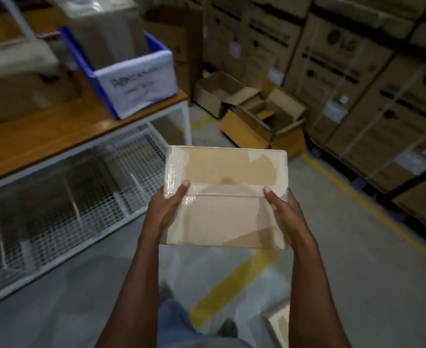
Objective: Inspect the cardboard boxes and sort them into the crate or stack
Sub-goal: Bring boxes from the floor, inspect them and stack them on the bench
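I hold a taped cardboard box (pixel 225 194) in front of me, above the floor. My left hand (pixel 168 209) grips its left side with the thumb on the top face. My right hand (pixel 282 212) grips its right side, thumb on top too. Clear tape wraps the box's edges, and torn paper shows on its top. A blue crate (pixel 131 79) with a white paper label stands on the wooden table at upper left, with a large cardboard box (pixel 104 28) standing in it.
The wooden table (pixel 43 136) has a wire mesh shelf (pixel 63 202) below it. Open empty cartons (pixel 254 114) lie on the floor ahead. Tall stacks of large cartons (pixel 357 71) line the right side. Yellow floor lines (pixel 234 282) run below. Another box corner (pixel 279 322) sits near my feet.
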`<state>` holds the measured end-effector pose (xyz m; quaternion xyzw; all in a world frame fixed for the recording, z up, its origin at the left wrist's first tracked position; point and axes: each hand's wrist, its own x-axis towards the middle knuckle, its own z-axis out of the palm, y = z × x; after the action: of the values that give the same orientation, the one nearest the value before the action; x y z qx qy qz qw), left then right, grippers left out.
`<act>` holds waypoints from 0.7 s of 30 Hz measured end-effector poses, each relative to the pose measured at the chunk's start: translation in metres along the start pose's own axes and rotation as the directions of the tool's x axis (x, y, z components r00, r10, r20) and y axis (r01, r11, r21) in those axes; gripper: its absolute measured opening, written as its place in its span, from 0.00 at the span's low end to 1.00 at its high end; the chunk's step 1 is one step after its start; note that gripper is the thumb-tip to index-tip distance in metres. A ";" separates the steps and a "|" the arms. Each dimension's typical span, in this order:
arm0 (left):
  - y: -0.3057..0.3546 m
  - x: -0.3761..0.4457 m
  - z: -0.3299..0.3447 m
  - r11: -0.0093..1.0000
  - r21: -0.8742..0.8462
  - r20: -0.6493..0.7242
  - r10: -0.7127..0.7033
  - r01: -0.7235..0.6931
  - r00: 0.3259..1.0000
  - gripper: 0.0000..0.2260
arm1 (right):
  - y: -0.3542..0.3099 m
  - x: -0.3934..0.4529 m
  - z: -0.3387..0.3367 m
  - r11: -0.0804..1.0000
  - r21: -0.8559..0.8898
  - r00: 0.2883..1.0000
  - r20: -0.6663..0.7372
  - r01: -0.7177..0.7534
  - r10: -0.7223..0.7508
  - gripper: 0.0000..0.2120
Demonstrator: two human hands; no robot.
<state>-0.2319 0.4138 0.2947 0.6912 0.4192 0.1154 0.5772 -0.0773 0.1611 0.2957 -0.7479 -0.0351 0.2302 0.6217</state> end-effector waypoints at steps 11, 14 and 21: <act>-0.018 0.055 -0.224 0.989 -0.144 -0.298 -0.088 0.047 0.950 0.23 | -0.075 0.040 0.254 0.994 -0.075 0.953 0.296 0.085 -0.059 0.21; -0.032 0.063 -0.286 0.987 -0.144 -0.392 -0.126 0.074 0.911 0.25 | -0.084 0.041 0.328 0.989 -0.083 0.924 0.373 0.122 -0.083 0.25; -0.065 0.085 -0.378 0.973 -0.222 -0.500 -0.163 0.057 0.851 0.24 | -0.107 0.043 0.455 0.993 -0.073 0.863 0.504 0.090 -0.041 0.12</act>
<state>-0.4512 0.7382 0.3251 0.5488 0.5835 0.3036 0.5159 -0.1901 0.6153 0.3293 -0.6892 -0.2315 0.3935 0.5627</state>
